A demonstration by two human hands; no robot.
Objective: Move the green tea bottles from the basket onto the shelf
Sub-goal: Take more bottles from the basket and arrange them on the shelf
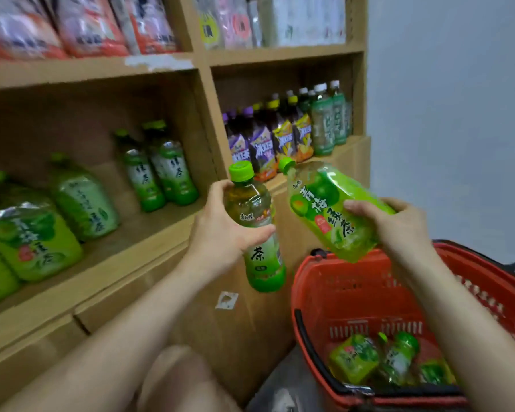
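My left hand (pixel 225 224) grips a green tea bottle (pixel 254 230) round its middle, held upright in front of the shelf (pixel 131 242). My right hand (pixel 399 224) grips a second green tea bottle (pixel 327 203), tilted with its cap toward the upper left, just above the red basket (pixel 354 289). Three more green bottles (pixel 393 361) lie in the bottom of the basket. On the shelf stand several green tea bottles (pixel 161 171), with larger ones (pixel 84 197) further left.
The neighbouring shelf bay on the right holds purple, yellow and green drink bottles (pixel 283 135). Packaged goods (pixel 87 25) fill the top shelf. A pale wall (pixel 458 114) rises to the right. My knee (pixel 182 379) is low in view beside the basket.
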